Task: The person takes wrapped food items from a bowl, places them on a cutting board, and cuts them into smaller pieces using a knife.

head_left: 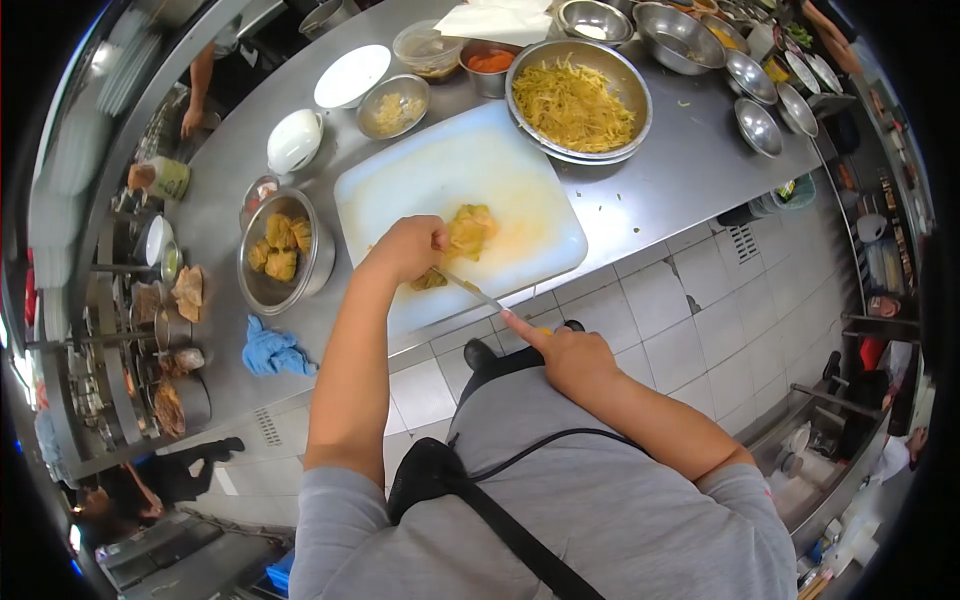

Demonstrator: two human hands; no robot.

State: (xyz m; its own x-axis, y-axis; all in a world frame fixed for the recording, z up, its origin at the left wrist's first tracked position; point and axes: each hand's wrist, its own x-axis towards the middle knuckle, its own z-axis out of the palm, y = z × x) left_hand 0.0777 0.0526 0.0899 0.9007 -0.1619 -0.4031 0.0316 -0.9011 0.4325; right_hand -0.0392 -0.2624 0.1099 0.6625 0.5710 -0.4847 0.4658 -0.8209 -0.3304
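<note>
A white cutting board lies on the steel table. On it is a flattened yellow-green piece of food, with a smaller piece nearer the front edge. My left hand is closed at the left side of the flattened piece; what its fingers pinch is hidden. My right hand is closed round the handle of a knife, index finger stretched along it. The blade points up and left, its tip close to my left fingers. A steel bowl with several yellow folded pieces stands left of the board.
A large bowl of yellow shreds stands at the board's far right corner. Behind the board are a small steel bowl, a white plate and a red-filled container. A blue cloth lies front left. Other people stand around the edges.
</note>
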